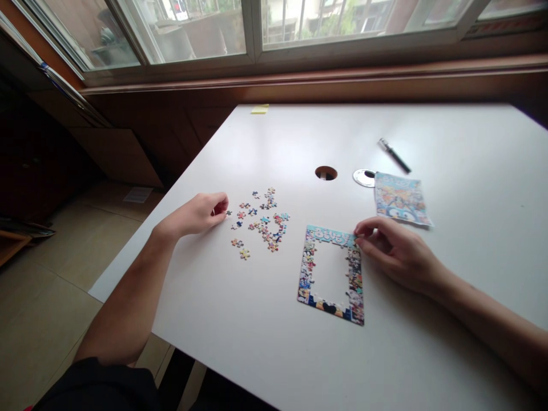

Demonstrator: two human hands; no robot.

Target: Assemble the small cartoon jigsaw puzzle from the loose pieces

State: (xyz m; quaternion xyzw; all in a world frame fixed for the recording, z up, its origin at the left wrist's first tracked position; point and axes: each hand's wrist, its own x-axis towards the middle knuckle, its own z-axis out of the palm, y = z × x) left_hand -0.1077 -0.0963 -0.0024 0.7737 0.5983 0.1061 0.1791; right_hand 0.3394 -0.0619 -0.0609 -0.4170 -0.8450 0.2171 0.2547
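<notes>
On the white table [205, 319] lies a puzzle border [357, 279], joined into a rectangle with a hollow middle. My right hand [387, 248] touches its upper right corner, thumb and fingertips close together there; whether a piece is between them is too small to tell. Several loose puzzle pieces [273, 237] are scattered left of the border. My left hand [201, 213] is at the left edge of these pieces, its fingers curled to a pinch beside a small dark piece [228, 213]. A picture sheet [402, 198] in a clear wrapper lies beyond my right hand.
A black pen [394, 156] lies behind the picture sheet. A round hole [326, 173] opens in the table, with a silver ring cover [363, 178] to its right. A yellow sticky note [260, 109] is at the far edge, below the window.
</notes>
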